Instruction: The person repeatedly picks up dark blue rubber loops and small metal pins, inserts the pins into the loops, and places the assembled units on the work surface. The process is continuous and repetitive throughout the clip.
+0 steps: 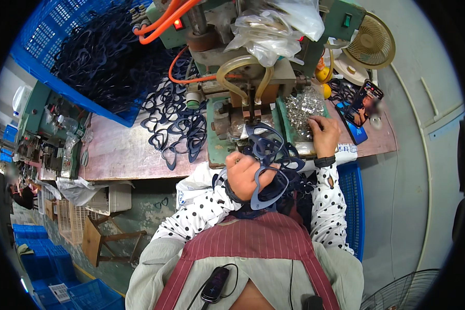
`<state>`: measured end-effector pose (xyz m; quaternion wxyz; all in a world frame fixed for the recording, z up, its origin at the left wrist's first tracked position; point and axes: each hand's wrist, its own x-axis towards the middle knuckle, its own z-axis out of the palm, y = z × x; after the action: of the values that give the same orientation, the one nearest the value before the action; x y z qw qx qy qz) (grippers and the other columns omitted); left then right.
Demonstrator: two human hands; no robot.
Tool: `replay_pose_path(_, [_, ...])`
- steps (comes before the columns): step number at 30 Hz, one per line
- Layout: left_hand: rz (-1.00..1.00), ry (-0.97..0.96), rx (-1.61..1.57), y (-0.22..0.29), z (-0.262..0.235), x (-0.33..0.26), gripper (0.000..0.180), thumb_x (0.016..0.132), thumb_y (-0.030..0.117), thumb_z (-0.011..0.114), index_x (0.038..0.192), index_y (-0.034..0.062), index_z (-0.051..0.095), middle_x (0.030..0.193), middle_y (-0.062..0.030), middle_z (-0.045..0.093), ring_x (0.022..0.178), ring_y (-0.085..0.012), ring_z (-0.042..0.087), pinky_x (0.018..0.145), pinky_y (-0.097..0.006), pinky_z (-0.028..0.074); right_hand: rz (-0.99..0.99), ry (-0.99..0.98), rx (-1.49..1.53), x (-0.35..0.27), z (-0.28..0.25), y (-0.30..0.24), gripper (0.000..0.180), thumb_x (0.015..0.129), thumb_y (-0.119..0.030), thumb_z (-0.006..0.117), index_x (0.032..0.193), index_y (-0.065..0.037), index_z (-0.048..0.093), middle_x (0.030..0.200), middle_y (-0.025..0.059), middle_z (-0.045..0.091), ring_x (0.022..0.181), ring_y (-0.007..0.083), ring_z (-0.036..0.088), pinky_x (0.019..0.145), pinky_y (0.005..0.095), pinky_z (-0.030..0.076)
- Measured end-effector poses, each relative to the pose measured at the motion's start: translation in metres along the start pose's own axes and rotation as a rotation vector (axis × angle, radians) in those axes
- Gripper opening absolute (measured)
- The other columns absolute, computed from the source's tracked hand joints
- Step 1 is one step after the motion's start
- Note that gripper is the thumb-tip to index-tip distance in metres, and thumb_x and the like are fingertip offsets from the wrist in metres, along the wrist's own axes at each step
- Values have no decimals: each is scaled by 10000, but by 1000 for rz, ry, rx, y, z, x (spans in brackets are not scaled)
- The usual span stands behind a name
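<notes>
My left hand (243,174) is closed around a bunch of dark blue plastic frames (272,155), held in front of a green press machine (232,77). My right hand (323,135) reaches forward to a heap of small shiny metal parts (300,106) on the machine's right side, fingertips touching them. More blue frames (173,124) lie scattered on the brown worktable (119,155) to the left.
A blue crate (41,46) full of dark frames sits at the back left. Orange hoses (165,20) and a clear bag (274,28) hang on the machine. A phone (366,101) and a small fan (369,46) stand at the right. Another blue crate (351,206) is beside my right arm.
</notes>
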<state>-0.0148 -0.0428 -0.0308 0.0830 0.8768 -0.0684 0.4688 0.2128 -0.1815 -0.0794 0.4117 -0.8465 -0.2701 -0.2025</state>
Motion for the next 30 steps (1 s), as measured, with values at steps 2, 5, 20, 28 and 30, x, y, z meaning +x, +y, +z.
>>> replay_pose_path(2, [105, -9, -52, 0, -4, -6, 352, 660, 136, 732, 1007, 182, 705, 641, 89, 448, 604, -103, 466, 705, -308, 343, -33, 30, -2, -1, 1, -1, 81, 770, -184, 755, 842, -151, 769, 768, 47, 659, 835, 238, 584, 805, 372, 411])
replay_pose_path(5, [142, 58, -96, -8, -5, -4, 336, 657, 121, 752, 989, 153, 711, 655, 82, 453, 604, -101, 473, 679, -290, 359, -37, 24, -56, 0, 3, 2, 90, 801, -172, 725, 884, -137, 738, 768, 61, 660, 849, 245, 594, 818, 376, 408])
replay_pose_path(20, [244, 151, -40, -40, -12, -34, 305, 662, 146, 846, 875, 207, 637, 974, 37, 621, 792, -127, 612, 925, -410, 379, -132, -191, 552, 8, -31, -126, 183, 752, -6, 723, 924, -53, 762, 859, 83, 712, 868, 205, 604, 824, 298, 465])
replay_pose_path(28, [224, 70, -86, -46, -16, -33, 221, 694, 128, 760, 886, 208, 684, 1121, 39, 627, 872, -130, 606, 879, -393, 407, 71, -404, 622, 9, -26, -152, 228, 754, -19, 726, 976, 16, 693, 884, 48, 696, 769, 100, 570, 703, 241, 453])
replay_pose_path(30, [231, 86, -80, -47, -17, -32, 224, 697, 114, 756, 889, 207, 687, 1127, 31, 627, 870, -135, 607, 860, -390, 419, 171, -396, 733, 10, -19, -164, 355, 718, -43, 757, 1043, 22, 632, 829, 79, 704, 705, 89, 576, 617, 237, 461])
